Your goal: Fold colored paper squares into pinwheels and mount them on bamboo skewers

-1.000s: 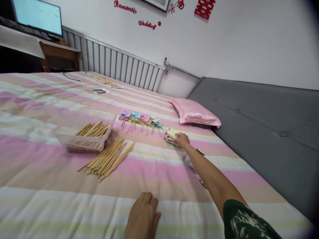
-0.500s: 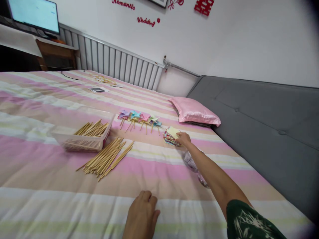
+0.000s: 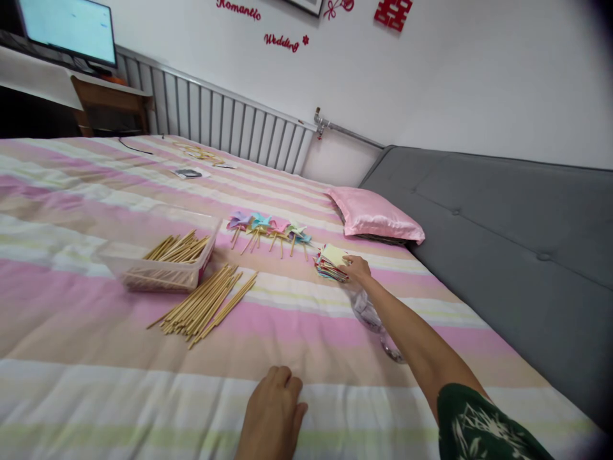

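Observation:
My right hand [image 3: 357, 269] reaches far forward to a stack of coloured paper sheets [image 3: 331, 260]. Its fingers are pinched at the right edge of the pale yellow top sheet. My left hand [image 3: 274, 409] rests on the striped bedspread close to me, with bent fingers, the thumb apart and nothing in it. To the left of the stack lie several small paper pinwheels [image 3: 260, 222] on short sticks. Many thin wooden sticks [image 3: 205, 306] are spread on the bed, and more stand slanted in a clear plastic box [image 3: 158, 271].
Beneath my right forearm lies a clear plastic bag [image 3: 368, 312]. A pink pillow [image 3: 378, 214] leans near the grey headboard [image 3: 498, 236]. Farther back are a small flat packet [image 3: 189, 173] and a yellow looped strip [image 3: 198, 153]. A monitor [image 3: 67, 29] stands at the far left.
My right hand has shifted very slightly to the right at the paper stack. My left hand, the sticks and the pinwheels stay where they were.

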Motion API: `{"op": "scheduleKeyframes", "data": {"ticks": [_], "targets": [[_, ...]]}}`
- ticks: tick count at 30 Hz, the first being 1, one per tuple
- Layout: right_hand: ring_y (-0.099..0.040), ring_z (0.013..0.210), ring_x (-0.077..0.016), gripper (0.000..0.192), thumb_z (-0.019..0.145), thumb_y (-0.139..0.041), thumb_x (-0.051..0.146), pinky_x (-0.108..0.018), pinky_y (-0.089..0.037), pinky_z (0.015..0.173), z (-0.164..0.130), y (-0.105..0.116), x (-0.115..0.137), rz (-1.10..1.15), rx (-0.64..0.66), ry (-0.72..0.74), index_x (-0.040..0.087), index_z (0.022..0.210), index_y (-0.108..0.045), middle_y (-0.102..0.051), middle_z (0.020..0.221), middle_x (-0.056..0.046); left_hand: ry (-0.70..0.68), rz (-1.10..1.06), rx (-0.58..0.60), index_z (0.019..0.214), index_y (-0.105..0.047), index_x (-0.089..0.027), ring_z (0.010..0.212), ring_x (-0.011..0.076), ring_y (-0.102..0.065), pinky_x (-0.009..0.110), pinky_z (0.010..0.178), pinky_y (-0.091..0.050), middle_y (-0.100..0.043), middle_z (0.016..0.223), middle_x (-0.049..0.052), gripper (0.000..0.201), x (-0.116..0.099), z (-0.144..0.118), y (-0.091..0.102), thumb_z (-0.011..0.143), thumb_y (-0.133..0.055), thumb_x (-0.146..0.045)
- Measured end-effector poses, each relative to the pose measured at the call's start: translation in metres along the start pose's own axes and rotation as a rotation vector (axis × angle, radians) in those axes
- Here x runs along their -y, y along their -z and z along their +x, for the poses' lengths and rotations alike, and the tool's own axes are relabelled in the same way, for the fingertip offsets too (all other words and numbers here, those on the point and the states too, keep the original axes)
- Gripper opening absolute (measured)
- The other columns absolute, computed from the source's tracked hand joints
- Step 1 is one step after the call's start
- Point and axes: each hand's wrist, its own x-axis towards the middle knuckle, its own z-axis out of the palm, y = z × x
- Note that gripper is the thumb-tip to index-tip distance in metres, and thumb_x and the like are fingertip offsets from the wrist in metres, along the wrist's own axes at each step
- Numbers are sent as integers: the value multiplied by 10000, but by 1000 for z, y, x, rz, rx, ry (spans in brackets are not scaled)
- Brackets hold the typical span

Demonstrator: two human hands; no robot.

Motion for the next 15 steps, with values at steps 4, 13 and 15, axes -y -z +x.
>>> {"op": "scheduleKeyframes", "data": {"ticks": [4,13,15], "targets": [[-554,1081,-220,367,837,-568,401,-437,-420,927,-4,-3,10,0,-33,29,185,1132,-585,-593,1193,-81,10,12,13,895,-636,-159,975,231,-529,348,849,-394,-604,1002,90,223,-1,0,1,797,-436,-142],[-591,1046,-225,437,810,-471,500,-261,-434,773,-1,-10,31,-16,-119,-6,242,1120,-638,-641,1167,-68,-2,-9,-12,864,-631,-169,957,225,-527,342,835,-387,-605,982,77,201,1,1,-3,786,-448,-136],[-594,1037,-232,440,795,-480,503,-261,-430,763,-1,-13,32,-32,-129,-18,243,1112,-641,-646,1154,-74,0,-15,-14,871,-633,-167,963,225,-526,342,842,-386,-605,988,79,203,2,1,-3,786,-450,-137]]}}
